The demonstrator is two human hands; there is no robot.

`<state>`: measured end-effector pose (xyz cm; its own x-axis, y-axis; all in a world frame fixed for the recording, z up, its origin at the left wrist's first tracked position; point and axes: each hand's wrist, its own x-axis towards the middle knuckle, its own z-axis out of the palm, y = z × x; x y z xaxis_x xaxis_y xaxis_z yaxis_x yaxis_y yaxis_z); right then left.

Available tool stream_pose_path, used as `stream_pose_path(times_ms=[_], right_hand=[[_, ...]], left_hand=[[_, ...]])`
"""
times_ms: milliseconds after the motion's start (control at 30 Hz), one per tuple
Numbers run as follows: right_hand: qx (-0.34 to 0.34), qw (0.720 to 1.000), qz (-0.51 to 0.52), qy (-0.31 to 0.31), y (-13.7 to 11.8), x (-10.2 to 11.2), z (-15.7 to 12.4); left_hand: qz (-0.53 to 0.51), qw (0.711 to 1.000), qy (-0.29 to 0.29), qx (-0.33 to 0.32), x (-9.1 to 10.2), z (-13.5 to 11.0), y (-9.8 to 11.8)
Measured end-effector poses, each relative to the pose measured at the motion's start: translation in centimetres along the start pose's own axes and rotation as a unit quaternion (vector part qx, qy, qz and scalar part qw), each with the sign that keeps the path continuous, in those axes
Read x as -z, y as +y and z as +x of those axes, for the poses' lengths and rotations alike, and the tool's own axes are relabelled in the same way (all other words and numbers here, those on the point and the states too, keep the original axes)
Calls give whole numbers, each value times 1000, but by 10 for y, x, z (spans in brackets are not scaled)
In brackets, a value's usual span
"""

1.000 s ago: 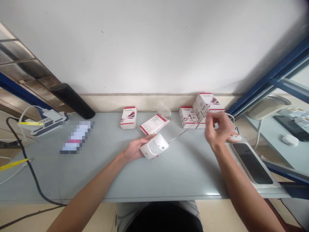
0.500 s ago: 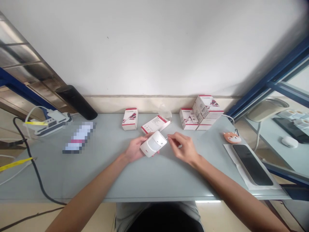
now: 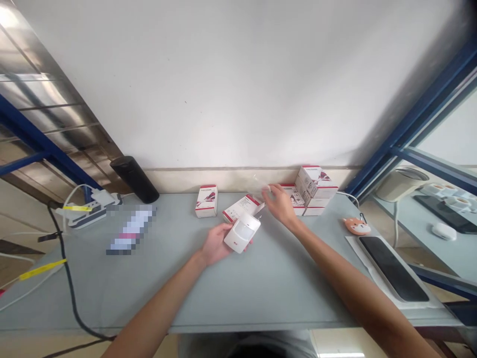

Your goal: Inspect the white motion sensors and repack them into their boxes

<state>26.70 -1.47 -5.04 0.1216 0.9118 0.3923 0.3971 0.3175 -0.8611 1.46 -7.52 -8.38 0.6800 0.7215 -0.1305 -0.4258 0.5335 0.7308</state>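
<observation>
Grey table (image 3: 238, 298) with stacked boxes (image 3: 316, 189) at the far right. My left hand (image 3: 215, 244) cups a white motion sensor (image 3: 242, 232) mid-table; my right hand (image 3: 280, 205), fingers loosely spread, is open beside a flat box (image 3: 241, 209). A loose grip could drop the sensor; a careless right hand could topple the stack.

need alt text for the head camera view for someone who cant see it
A person's left hand holds a white motion sensor over a grey table, while the right hand reaches toward a clear plastic bag beside small red-and-white boxes. A phone lies at the right.
</observation>
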Motion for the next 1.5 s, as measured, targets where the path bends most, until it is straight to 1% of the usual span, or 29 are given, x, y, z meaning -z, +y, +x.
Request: stream_pose_path(times_ms=[67, 167, 233, 267, 333, 367, 400, 433, 533, 633, 767, 867, 967, 1100, 1200, 1500], right_hand=[[-2, 999, 34, 17, -5, 5, 1], [-21, 995, 94, 38, -14, 21, -8], [-73, 979, 187, 36, -17, 30, -17], [-115, 960, 253, 31, -18, 34, -21], [-203, 904, 374, 25, -15, 37, -27], [-237, 880, 411, 25, -13, 37, -29], [-257, 867, 426, 28, -10, 37, -31], [-269, 861, 431, 32, -8, 36, -32], [-285, 855, 431, 36, -5, 34, -34], [-296, 853, 431, 19, -7, 31, -36], [-304, 851, 429, 3, -13, 26, -41], [-318, 848, 424, -13, -18, 21, -45], [-320, 843, 430, -52, -24, 16, -49], [-295, 846, 426, -125, -30, 9, -58], [-289, 847, 420, -150, -32, 7, -64], [-288, 830, 423, -220, -33, 1, -72]], left_hand=[[0, 1000, 6, -9, -1, -1, 0], [-3, 999, 16, -29, -4, -2, -1], [-9, 999, 21, -40, -5, 0, -2], [-12, 999, 23, -42, -6, 1, -3], [-16, 999, 25, -39, -6, 2, -6], [-17, 999, 26, -34, -5, 3, -8], [-16, 999, 26, -28, -5, 3, -10], [-14, 999, 26, -22, -5, 3, -12], [-2, 1000, 27, -9, -7, 1, -14], [9, 1000, 25, -5, -12, -2, -12], [12, 999, 33, -10, -19, -3, -10], [8, 999, 45, -20, -21, -2, -10], [7, 998, 54, -28, -20, -1, -11], [13, 998, 54, -33, -19, 1, -12], [23, 997, 59, -41, -18, 1, -12], [98, 987, 96, -86, -18, -3, -8]])
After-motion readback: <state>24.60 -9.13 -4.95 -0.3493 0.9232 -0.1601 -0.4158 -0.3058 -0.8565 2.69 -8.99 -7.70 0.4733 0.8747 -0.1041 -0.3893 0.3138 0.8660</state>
